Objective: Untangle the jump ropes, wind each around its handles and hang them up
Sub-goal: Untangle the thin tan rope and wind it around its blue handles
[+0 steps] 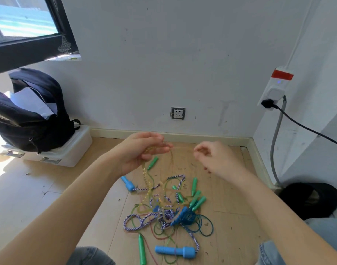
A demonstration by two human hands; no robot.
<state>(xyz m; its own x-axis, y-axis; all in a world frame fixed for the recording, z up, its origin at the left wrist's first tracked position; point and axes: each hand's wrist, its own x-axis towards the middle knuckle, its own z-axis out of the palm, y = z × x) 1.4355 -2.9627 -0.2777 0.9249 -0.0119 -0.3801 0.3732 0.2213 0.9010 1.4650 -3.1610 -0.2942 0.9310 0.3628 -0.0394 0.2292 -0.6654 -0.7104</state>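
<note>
A tangle of jump ropes (163, 213) lies on the wooden floor: a blue-and-white braided rope with blue handles (175, 251), thin green and red cords with several green handles (197, 202), and a translucent yellow rope (147, 180). My left hand (142, 150) holds the yellow rope lifted above the pile, fingers curled round it. My right hand (211, 155) pinches the same yellow strand a little to the right, stretched taut between both hands. One green handle (153, 163) hangs just under my left hand.
A dark backpack (30, 115) sits on a white plastic box (68, 150) at the left by the wall. A wall socket (178, 113) is straight ahead; a power strip (274, 88) with a black cable is at the right. A black object (309, 199) lies in the right corner.
</note>
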